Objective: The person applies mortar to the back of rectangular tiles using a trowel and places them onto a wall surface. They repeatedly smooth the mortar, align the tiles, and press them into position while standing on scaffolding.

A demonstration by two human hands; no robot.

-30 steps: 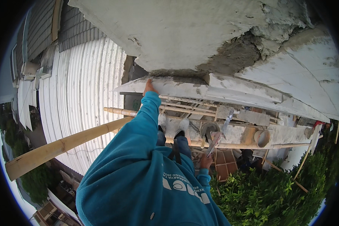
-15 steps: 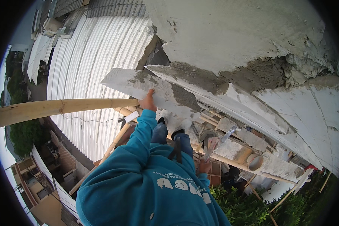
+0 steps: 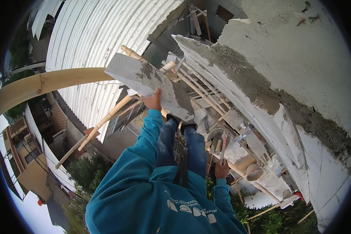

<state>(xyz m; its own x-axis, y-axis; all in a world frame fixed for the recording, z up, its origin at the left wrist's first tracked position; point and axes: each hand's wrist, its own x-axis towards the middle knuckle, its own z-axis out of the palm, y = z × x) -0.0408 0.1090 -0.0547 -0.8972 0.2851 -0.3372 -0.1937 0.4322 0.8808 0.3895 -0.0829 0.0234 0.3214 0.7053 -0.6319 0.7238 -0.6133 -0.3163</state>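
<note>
My left hand (image 3: pixel 152 100) grips the near edge of a light grey concrete block (image 3: pixel 144 80), with the thumb on its upper face. Patches of wet mortar (image 3: pixel 171 91) lie along that face. The block is held out in front of me, apart from the wall on the right. Lower and to the right, my right hand (image 3: pixel 222 170) is closed round a long, narrow red tool (image 3: pixel 224 146) that points away from me; its exact kind I cannot make out. Past this tool, a bucket (image 3: pixel 218 136) stands on the scaffold, partly hidden.
A white block wall (image 3: pixel 261 93) with rough mortar runs along the right. Bamboo poles (image 3: pixel 66 82) cross at the left, with others ahead. Scaffold boards (image 3: pixel 238 154) hold a round container (image 3: pixel 255 172). Corrugated roofing (image 3: pixel 93 35) lies beyond, and the ground is far below.
The block in my left hand has come away from the wall and tilted. My right hand, blurred before, shows clearly with the red tool. My view has shifted.
</note>
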